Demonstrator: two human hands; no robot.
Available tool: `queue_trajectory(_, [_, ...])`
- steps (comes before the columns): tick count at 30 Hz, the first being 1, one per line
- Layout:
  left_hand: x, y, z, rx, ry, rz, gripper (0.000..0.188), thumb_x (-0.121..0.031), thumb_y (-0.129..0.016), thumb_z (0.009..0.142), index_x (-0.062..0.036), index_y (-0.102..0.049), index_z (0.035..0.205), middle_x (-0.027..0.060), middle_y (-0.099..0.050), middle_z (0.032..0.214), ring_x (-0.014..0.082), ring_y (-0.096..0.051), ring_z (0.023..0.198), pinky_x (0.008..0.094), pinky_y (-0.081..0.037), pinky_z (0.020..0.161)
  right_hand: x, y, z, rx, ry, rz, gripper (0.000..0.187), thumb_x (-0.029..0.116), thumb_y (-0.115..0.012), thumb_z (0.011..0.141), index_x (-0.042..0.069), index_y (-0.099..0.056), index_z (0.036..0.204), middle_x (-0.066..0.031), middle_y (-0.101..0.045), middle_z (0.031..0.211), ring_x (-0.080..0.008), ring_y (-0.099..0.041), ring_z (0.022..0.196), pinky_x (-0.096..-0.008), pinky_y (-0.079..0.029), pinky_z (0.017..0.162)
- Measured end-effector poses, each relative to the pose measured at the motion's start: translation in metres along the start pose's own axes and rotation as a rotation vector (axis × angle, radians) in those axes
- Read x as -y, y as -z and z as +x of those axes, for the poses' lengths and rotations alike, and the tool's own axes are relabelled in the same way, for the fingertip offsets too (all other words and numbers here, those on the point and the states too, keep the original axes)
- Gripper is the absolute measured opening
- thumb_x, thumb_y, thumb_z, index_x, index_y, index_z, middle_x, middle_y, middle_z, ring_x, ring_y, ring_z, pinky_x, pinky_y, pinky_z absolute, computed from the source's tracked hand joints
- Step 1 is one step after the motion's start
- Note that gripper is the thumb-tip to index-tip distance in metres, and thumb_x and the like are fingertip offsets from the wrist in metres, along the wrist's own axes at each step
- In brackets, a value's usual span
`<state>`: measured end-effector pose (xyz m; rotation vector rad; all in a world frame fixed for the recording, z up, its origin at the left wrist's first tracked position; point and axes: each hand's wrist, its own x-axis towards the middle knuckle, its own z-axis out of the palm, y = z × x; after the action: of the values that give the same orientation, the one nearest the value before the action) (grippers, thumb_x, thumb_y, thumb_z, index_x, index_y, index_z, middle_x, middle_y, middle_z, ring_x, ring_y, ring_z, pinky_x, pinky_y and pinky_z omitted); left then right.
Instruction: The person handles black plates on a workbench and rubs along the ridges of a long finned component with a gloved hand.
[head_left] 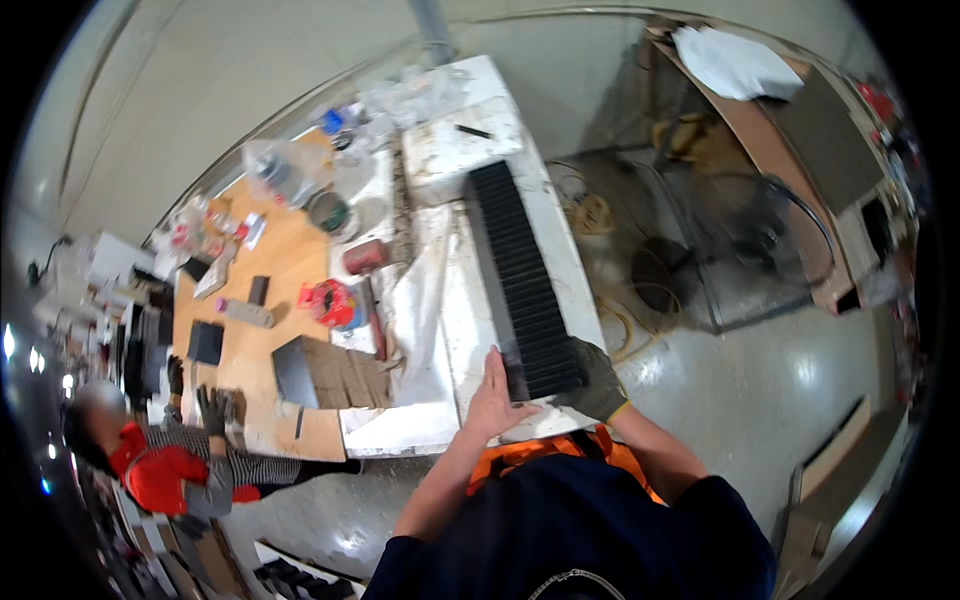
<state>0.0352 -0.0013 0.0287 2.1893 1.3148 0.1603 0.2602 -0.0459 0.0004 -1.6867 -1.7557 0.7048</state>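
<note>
A long row of thin black pieces [525,290], packed side by side like a ribbed block, lies lengthwise on the white table [462,360]. My bare left hand [494,400] grips its near left corner, fingers stretched along the side and thumb across the near end. On the other side, my right hand [594,382] in a dark glove closes round the near right corner; its fingertips are partly hidden. Whether the pieces are loose or joined cannot be made out. The far end reaches a white slab [462,145] with a short black strip [473,131] on it.
To the left are a red roller-like cylinder [365,257], a red-and-blue container [334,303], a brush with a red handle [376,325] and a grey-brown panel [330,372]. A gloved co-worker [165,468] stands at the wooden board [300,260]. A fan [765,235] stands right.
</note>
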Motion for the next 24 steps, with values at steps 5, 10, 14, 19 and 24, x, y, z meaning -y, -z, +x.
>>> queue_trajectory(5, [0.011,0.035,-0.061,-0.310,0.058,-0.264,0.109,-0.042,-0.079,0.070,-0.0015,-0.012,0.146,0.0240,-0.041,0.138,0.0351,-0.048,0.123,0.0385,-0.042,0.100,-0.024,0.020,-0.028,-0.034,0.089,0.285,0.109,0.038,-0.086,0.056,-0.001,-0.030,0.140,-0.0193,-0.045,0.133,-0.0323,-0.047,0.121,-0.0390,-0.040,0.100])
queue_trajectory(10, [0.048,0.080,-0.127,-1.151,0.423,-0.749,0.053,-0.003,-0.063,0.086,0.0015,-0.043,0.134,0.0145,-0.058,0.123,0.0192,-0.057,0.104,0.0328,-0.046,0.091,-0.019,0.045,-0.026,-0.252,-0.269,0.991,0.063,0.015,-0.068,0.079,0.002,-0.042,0.135,-0.0093,-0.059,0.107,-0.0194,-0.055,0.101,-0.0318,-0.042,0.093])
queue_trajectory(14, [0.081,0.132,-0.144,-1.410,0.343,-0.837,0.062,-0.006,-0.063,0.086,0.0014,-0.032,0.140,0.0152,-0.050,0.130,0.0183,-0.056,0.100,0.0304,-0.048,0.085,0.014,0.060,-0.018,-0.420,0.063,0.631,0.048,0.013,-0.056,0.088,-0.002,-0.047,0.132,-0.0035,-0.054,0.116,-0.0114,-0.052,0.095,-0.0249,-0.041,0.085])
queue_trajectory(19, [0.163,0.116,-0.133,-1.407,0.501,-0.914,0.063,-0.028,-0.067,0.086,0.0056,-0.038,0.131,0.0197,-0.044,0.130,0.0232,-0.051,0.107,0.0306,-0.044,0.088,0.123,-0.001,0.022,-0.183,0.153,0.862,0.056,0.021,-0.062,0.087,0.002,-0.043,0.136,-0.0025,-0.055,0.109,-0.0105,-0.050,0.091,-0.0240,-0.042,0.078])
queue_trajectory(24, [0.112,0.139,-0.061,-1.233,0.526,-0.944,0.081,-0.058,-0.068,0.074,0.0069,-0.051,0.120,0.0273,-0.059,0.112,0.0366,-0.057,0.107,0.0431,-0.043,0.092,0.137,-0.093,0.117,0.011,0.303,0.655,0.064,0.013,-0.062,0.083,0.001,-0.035,0.140,-0.0088,-0.049,0.126,-0.0182,-0.052,0.101,-0.0318,-0.044,0.089])
